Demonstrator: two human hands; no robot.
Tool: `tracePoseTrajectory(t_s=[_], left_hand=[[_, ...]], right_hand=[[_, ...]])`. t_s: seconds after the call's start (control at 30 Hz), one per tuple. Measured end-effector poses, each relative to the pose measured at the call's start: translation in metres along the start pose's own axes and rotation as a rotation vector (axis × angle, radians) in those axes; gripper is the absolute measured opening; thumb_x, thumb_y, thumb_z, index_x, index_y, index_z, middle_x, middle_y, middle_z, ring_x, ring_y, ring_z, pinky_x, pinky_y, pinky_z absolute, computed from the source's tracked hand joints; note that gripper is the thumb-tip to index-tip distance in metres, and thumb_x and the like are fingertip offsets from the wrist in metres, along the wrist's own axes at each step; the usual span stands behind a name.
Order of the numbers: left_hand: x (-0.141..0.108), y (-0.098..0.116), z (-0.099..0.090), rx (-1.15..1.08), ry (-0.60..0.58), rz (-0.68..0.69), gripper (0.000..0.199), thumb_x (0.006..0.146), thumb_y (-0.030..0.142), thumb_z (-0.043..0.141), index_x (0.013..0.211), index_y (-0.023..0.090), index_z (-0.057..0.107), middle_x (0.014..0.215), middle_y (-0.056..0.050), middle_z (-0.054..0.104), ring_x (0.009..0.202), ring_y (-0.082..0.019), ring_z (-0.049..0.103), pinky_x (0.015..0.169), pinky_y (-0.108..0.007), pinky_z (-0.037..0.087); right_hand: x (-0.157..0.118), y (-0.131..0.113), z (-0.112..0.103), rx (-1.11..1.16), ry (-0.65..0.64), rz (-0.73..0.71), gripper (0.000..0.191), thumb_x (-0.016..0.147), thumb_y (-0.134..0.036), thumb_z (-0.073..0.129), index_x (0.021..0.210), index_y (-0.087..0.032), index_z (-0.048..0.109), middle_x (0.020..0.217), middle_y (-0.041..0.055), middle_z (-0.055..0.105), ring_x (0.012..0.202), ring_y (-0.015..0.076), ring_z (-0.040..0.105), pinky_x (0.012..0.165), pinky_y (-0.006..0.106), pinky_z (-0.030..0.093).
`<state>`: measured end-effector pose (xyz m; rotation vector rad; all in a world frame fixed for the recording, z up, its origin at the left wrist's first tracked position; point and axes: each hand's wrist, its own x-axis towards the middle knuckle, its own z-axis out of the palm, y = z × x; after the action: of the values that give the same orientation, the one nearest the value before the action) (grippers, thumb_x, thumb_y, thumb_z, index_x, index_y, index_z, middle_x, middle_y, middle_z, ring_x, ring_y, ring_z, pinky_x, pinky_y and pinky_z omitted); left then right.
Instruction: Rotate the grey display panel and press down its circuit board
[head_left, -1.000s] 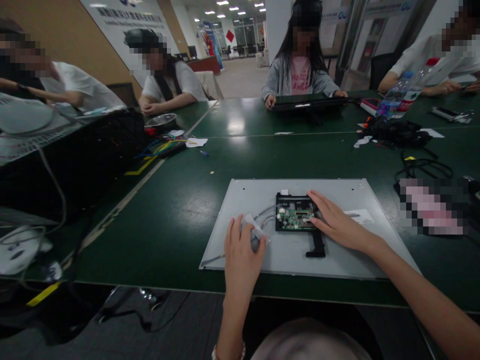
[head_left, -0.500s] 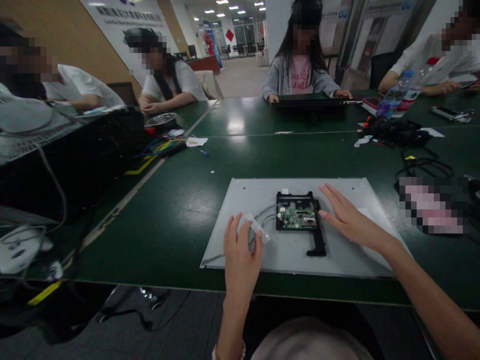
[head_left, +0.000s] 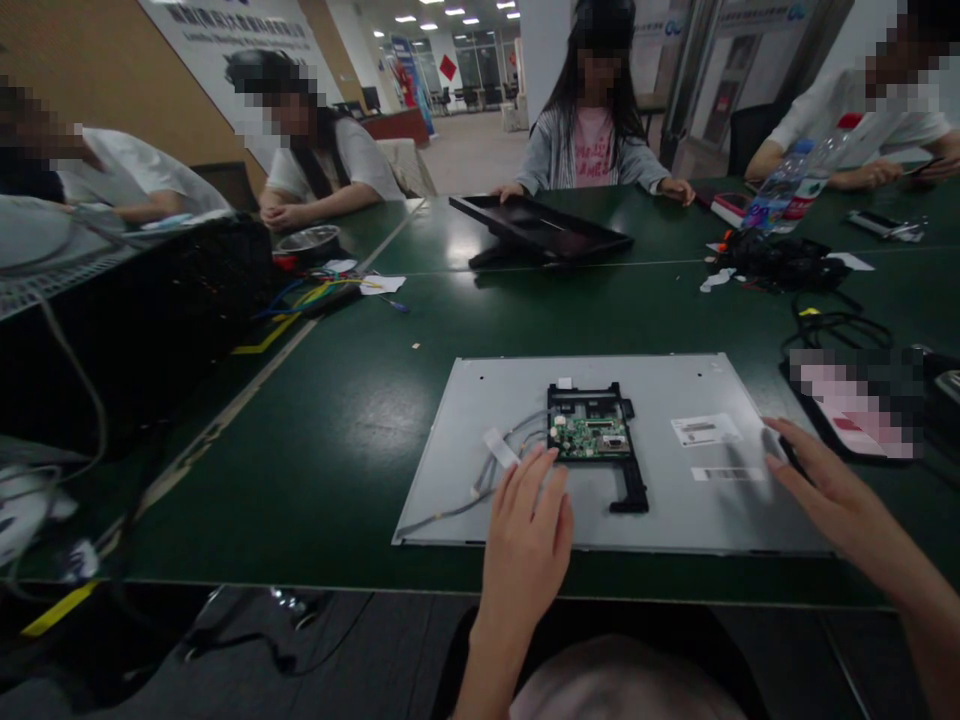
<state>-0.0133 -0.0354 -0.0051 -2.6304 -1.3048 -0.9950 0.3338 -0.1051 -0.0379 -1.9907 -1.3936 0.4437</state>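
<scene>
The worktop (head_left: 315,440) carries the panel (head_left: 660,405), flat along its near edge. The panel appears stiff and moderately heavy; opposite edges offer the soundest hold. The right hand (head_left: 836,490), at the panel's right edge, has thumb and fingers parted; whether it holds anything cannot be told. The left hand (head_left: 526,525), loosely spread, pinches nothing visible near the bracket's (head_left: 634,482) near left corner. The board (head_left: 585,436) is judged fragile, the cable (head_left: 448,514) soft. Room extends past the panel's left edge, little past its near edge.
</scene>
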Motion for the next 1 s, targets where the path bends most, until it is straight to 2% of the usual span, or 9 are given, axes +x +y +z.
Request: tracePoseTrajectory(t_s=[0.13, 0.27, 0.5, 0.6, 0.7, 1.0], left_hand=[[0.0, 0.024, 0.008, -0.079, -0.098, 0.065, 0.027, 0.092, 0.01, 0.047, 0.115, 0.017, 0.06, 0.129, -0.011, 0.062, 0.129, -0.023, 0.052, 0.109, -0.043, 0.045], [-0.002, 0.034, 0.012, -0.113, -0.151, 0.066, 0.027, 0.092, 0.011, 0.047, 0.115, 0.016, 0.06, 0.129, -0.011, 0.062, 0.123, -0.023, 0.057, 0.104, -0.041, 0.049], [-0.007, 0.033, 0.01, -0.091, -0.175, -0.078, 0.028, 0.094, 0.016, 0.048, 0.121, 0.017, 0.056, 0.124, -0.011, 0.065, 0.108, -0.022, 0.065, 0.091, -0.038, 0.057], [-0.007, 0.034, 0.01, -0.068, -0.193, -0.11, 0.029, 0.094, 0.017, 0.049, 0.122, 0.017, 0.055, 0.126, -0.011, 0.064, 0.108, -0.023, 0.065, 0.09, -0.039, 0.057], [-0.007, 0.033, 0.01, -0.066, -0.197, -0.128, 0.029, 0.094, 0.017, 0.05, 0.122, 0.016, 0.054, 0.127, -0.011, 0.063, 0.11, -0.023, 0.064, 0.092, -0.039, 0.056], [-0.007, 0.023, 0.006, -0.061, -0.173, -0.199, 0.029, 0.095, 0.02, 0.048, 0.123, 0.019, 0.056, 0.127, -0.01, 0.064, 0.111, -0.023, 0.064, 0.094, -0.038, 0.055]], right_hand=[[-0.003, 0.002, 0.004, 0.098, 0.027, 0.055, 0.06, 0.091, -0.055, 0.049, 0.144, -0.03, 0.043, 0.152, 0.0064, 0.045, 0.137, 0.0332, 0.043, 0.115, 0.057, 0.031], [-0.003, 0.0, 0.008, 0.124, 0.073, 0.051, 0.056, 0.089, -0.054, 0.052, 0.14, -0.029, 0.05, 0.152, 0.007, 0.045, 0.139, 0.0325, 0.04, 0.116, 0.057, 0.029], [-0.003, -0.013, 0.002, 0.229, 0.052, 0.102, 0.05, 0.088, -0.054, 0.055, 0.132, -0.031, 0.057, 0.151, 0.0034, 0.046, 0.141, 0.0294, 0.038, 0.118, 0.052, 0.025], [-0.002, -0.023, -0.001, 0.316, 0.021, 0.15, 0.047, 0.087, -0.054, 0.057, 0.129, -0.033, 0.06, 0.151, 0.0022, 0.046, 0.142, 0.0274, 0.037, 0.119, 0.049, 0.022], [0.0, -0.031, -0.003, 0.391, 0.001, 0.198, 0.047, 0.085, -0.054, 0.059, 0.127, -0.032, 0.062, 0.151, 0.0036, 0.046, 0.142, 0.0293, 0.037, 0.119, 0.051, 0.022], [0.002, -0.043, 0.004, 0.499, -0.018, 0.225, 0.043, 0.083, -0.052, 0.063, 0.121, -0.032, 0.066, 0.152, 0.0043, 0.046, 0.141, 0.0301, 0.038, 0.117, 0.052, 0.026]])
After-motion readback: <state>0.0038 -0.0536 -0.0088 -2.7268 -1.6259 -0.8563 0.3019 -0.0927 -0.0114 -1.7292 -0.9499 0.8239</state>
